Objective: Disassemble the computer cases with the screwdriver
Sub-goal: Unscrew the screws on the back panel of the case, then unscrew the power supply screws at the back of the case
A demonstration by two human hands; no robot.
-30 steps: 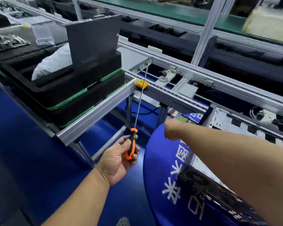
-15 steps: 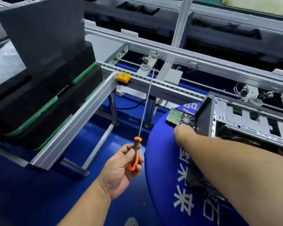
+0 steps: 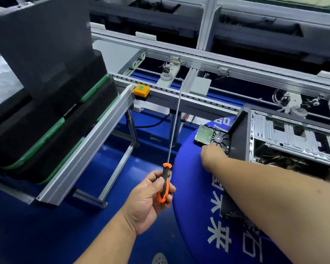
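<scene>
My left hand (image 3: 149,202) grips the orange-and-black handle of a long screwdriver (image 3: 165,184); its thin shaft points up and away toward the conveyor rail. An open grey computer case (image 3: 238,134) lies on a round blue table (image 3: 194,206) at the right, bare metal frame showing inside. A hard drive (image 3: 205,133) with a green circuit board lies against the case's left end. My right hand (image 3: 212,154) reaches to the drive and the case corner. Its fingers are hidden behind the wrist.
Stacked black foam trays with green rims (image 3: 51,126) sit on an aluminium conveyor frame (image 3: 88,147) at the left, a dark panel standing on top. An orange button box (image 3: 141,90) is fixed to the cross rail. Blue floor lies below.
The view has swung right and down, bringing the case and drive into sight. My right hand has settled at the drive. The left hand still holds the screwdriver upright.
</scene>
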